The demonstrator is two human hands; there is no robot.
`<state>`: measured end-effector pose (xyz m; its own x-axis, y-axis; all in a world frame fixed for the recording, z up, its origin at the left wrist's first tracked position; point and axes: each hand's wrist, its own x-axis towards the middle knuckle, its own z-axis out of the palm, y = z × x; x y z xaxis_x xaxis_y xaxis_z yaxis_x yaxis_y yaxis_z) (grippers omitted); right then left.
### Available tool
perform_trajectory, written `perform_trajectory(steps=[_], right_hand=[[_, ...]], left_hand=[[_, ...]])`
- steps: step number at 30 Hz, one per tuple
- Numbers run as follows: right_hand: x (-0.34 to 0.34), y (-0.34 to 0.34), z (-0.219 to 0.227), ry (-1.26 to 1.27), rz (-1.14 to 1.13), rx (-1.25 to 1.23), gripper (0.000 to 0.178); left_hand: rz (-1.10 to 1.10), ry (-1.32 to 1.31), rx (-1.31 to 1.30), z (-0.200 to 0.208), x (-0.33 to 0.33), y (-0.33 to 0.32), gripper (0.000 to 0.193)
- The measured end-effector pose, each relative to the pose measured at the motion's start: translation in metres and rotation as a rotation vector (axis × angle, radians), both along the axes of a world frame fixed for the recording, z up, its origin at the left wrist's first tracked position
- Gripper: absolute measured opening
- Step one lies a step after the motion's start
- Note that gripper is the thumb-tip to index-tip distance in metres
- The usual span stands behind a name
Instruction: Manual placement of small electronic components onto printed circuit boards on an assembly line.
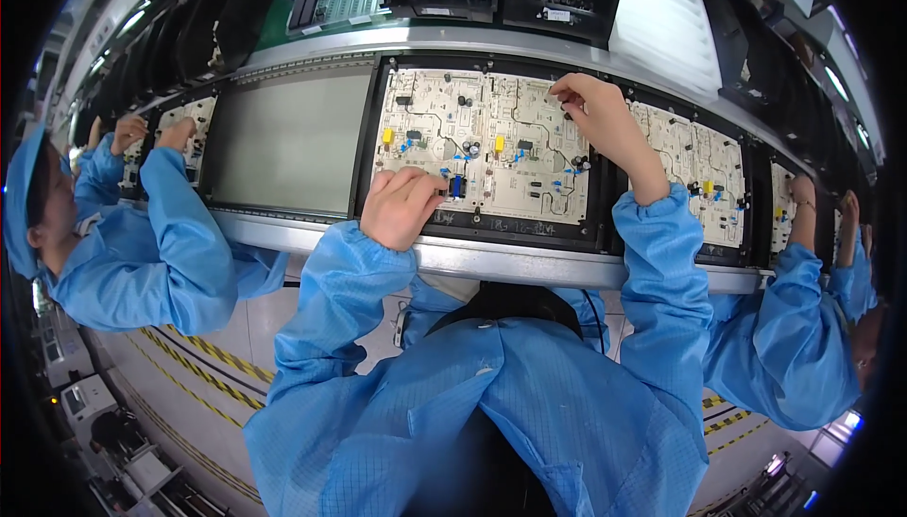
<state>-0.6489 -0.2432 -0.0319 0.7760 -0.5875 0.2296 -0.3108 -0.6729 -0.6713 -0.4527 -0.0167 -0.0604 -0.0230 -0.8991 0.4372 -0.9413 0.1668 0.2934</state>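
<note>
In front of me a black carrier frame (pixel 491 226) holds cream circuit boards, a left one (pixel 425 120) and a right one (pixel 529 201). Both bear black, yellow and blue parts. My left hand (pixel 404 207) is over the lower left board, thumb and fingers pinched at the left side of a blue and black block-shaped component (pixel 457 186). Up at the top right corner of the right board, my right hand (pixel 605 118) has its fingertips drawn together, close to a small black part (pixel 568 116). Whatever those right fingertips may hold is hidden.
Black bins (pixel 439 9) of small dark components stand beyond the metal rail (pixel 312 48), beside a tray (pixel 333 2). A grey belt surface (pixel 293 139) lies left of my frame. Another carrier with boards (pixel 694 135) sits to the right. Co-workers in blue (pixel 142 262) work either side.
</note>
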Motion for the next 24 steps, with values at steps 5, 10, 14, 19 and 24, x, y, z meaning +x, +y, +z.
perform_trajectory(steps=[5,10,14,19,24], right_hand=[[-0.007,0.004,0.004,0.010,0.001,-0.003,0.020],[-0.027,0.026,0.019,0.024,-0.049,0.059,0.016],[-0.026,0.029,0.030,-0.035,-0.123,0.015,0.013],[-0.005,-0.011,0.059,-0.136,-0.161,-0.204,0.011],[0.023,-0.094,0.058,-0.148,-0.228,-0.362,0.011]], left_hand=[[-0.025,0.061,0.130,0.008,0.013,-0.008,0.026],[-0.142,0.191,0.024,0.037,0.059,-0.072,0.028],[-0.066,0.246,-0.060,0.047,0.094,-0.187,0.022],[0.073,-0.158,0.120,0.024,0.119,-0.261,0.019],[0.074,-0.129,0.167,0.034,0.106,-0.269,0.016]])
